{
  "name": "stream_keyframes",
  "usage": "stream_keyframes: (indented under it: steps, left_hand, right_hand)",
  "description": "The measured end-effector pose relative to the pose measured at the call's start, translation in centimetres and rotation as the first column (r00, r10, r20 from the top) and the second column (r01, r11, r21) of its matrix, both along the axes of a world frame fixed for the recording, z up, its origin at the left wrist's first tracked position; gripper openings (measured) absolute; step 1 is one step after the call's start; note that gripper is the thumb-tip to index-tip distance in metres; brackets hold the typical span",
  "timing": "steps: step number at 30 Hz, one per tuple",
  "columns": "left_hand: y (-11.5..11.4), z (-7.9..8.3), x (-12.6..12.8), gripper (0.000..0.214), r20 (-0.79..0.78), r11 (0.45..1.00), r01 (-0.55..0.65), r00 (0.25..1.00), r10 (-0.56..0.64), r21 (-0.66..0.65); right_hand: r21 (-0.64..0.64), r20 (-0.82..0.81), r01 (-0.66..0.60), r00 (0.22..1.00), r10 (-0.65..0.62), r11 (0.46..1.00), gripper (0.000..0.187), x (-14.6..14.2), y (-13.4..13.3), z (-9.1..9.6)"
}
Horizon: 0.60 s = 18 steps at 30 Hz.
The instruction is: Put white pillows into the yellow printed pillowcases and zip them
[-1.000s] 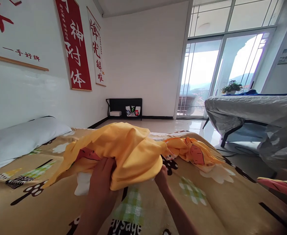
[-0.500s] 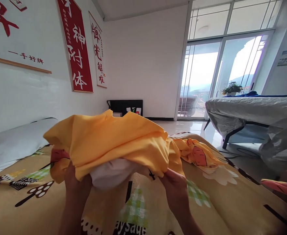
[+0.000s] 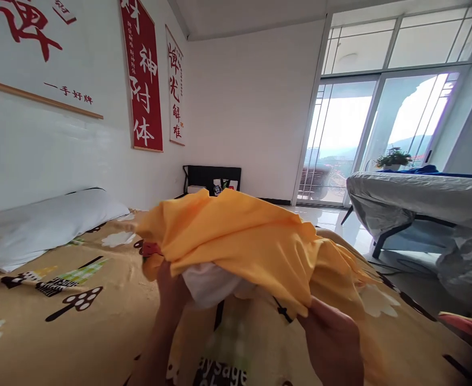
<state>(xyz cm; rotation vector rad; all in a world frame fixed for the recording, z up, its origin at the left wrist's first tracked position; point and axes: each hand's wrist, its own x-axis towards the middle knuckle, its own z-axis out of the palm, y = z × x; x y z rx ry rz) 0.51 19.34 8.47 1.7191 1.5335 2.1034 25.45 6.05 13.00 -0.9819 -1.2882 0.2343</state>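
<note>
Your left hand [image 3: 170, 287] is pushed up under the yellow garment [image 3: 252, 241] at the centre of the frame. Its fingers are hidden in the fold, so I cannot tell whether that grip is clenched or loose, only that the cloth rides over it. Your right hand [image 3: 332, 343], at the lower right, has its grip pinched shut on the garment's lower edge and draws it taut toward you.

The garment is held up off the bed [image 3: 79, 332], bunched and sagging between your hands, with a white part [image 3: 212, 284] showing beneath the yellow just right of your left hand. Judging by that, the handling is at an early stage: the cloth is gathered and lifted, but it is neither spread flat nor folded — no neat edge or crease shows anywhere.

Counted:
- one yellow garment
- two hands, both yours
- one patterned bed cover
- one white pillow [image 3: 38, 228] at the left edge
- three wall hangings along the upper left — one red banner [image 3: 143, 80] and two white ones
- one black rack [image 3: 214, 177] against the far wall
- one covered table [image 3: 421, 198] at the right, with one potted plant [image 3: 392, 158] behind it
</note>
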Motion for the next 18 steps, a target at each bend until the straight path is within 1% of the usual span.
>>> stream_keyframes:
  steps: [2, 4, 7, 9, 11, 13, 15, 16, 17, 18]
  left_hand:
    - [1.3, -0.8, 1.0, 0.02, -0.019, 0.992, 0.053, 0.998, -0.056, -0.117]
    - [1.8, -1.1, 1.4, 0.016, -0.025, 0.975, 0.093, 0.995, -0.1, -0.202]
    - [1.4, -0.6, 1.4, 0.013, -0.023, 0.961, 0.117, 0.992, -0.127, -0.25]
    - [0.8, 0.0, 1.0, 0.013, -0.035, 0.947, 0.106, 0.992, -0.123, -0.304]
    - [0.3, 0.7, 0.3, 0.014, -0.053, 0.923, 0.079, 0.993, -0.107, -0.377]
    - [0.0, 1.4, -0.8, 0.016, -0.067, 0.891, 0.046, 0.994, -0.086, -0.451]
    - [-0.3, 1.9, -2.0, 0.019, -0.068, 0.864, 0.027, 0.995, -0.07, -0.502]
    - [-0.5, 2.2, -2.5, 0.021, -0.054, 0.858, 0.03, 0.996, -0.068, -0.513]
    - [-0.7, 2.4, -2.9, 0.023, -0.033, 0.859, 0.04, 0.997, -0.066, -0.51]
    - [-1.0, 2.7, -3.2, 0.025, -0.012, 0.87, 0.047, 0.998, -0.061, -0.491]
  right_hand:
    - [0.016, -0.016, 0.028, 0.999, -0.028, 0.999, 0.025, -0.9, -0.6, -0.3]
    - [0.06, 0.034, 0.048, 0.998, -0.05, 0.997, 0.026, -1.7, -1.1, -0.9]
    - [0.154, 0.164, 0.071, 0.982, -0.096, 0.986, 0.027, -2.2, -0.4, -1.4]
    - [0.209, 0.3, 0.052, 0.947, -0.114, 0.977, 0.031, -2.3, 1.3, -1.1]
    - [0.217, 0.483, 0.027, 0.866, -0.131, 0.976, 0.035, -2.6, 3.7, -0.7]
    - [0.161, 0.669, 0.055, 0.728, -0.15, 0.985, 0.037, -2.8, 6.4, -0.7]
    - [0.069, 0.801, 0.16, 0.579, -0.15, 0.985, 0.043, -2.9, 9.0, -1.7]
    - [0.022, 0.843, 0.228, 0.519, -0.141, 0.973, 0.048, -2.7, 10.2, -2.5]
    - [-0.038, 0.867, 0.306, 0.484, -0.122, 0.951, 0.054, -2.5, 11.2, -3.5]
    - [-0.114, 0.876, 0.383, 0.473, -0.089, 0.917, 0.059, -2.2, 12.2, -4.6]
